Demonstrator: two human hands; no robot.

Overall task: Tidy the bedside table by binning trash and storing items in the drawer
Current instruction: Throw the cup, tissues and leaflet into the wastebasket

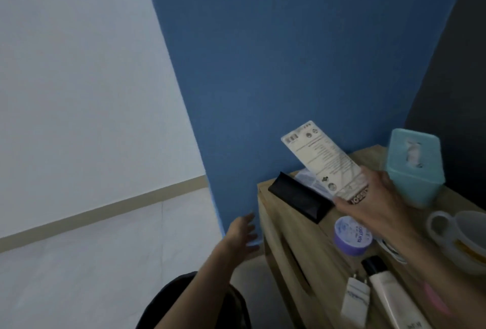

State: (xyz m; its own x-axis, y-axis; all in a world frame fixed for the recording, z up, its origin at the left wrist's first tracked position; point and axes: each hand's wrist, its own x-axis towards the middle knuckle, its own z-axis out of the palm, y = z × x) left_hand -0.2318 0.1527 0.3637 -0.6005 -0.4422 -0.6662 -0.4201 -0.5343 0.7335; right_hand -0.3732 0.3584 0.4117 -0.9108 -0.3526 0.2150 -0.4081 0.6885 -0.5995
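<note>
My right hand [373,205] grips a flat white printed packet [323,156] by its lower end and holds it tilted above the wooden bedside table [276,213]. My left hand [243,231] hangs open, fingers spread, in the air just left of the table's side. On the tabletop lie a black case [299,197], a purple round jar [351,235], a cream tube with a black cap [389,294] and a small white tube [355,299]. A dark slot on the table's front face [297,263] looks like a drawer handle.
A turquoise tissue box [414,168] stands at the back of the table and a white mug [462,239] sits at the right. Crumpled clear wrapping [313,181] lies behind the black case. A blue wall rises behind; pale floor spreads to the left.
</note>
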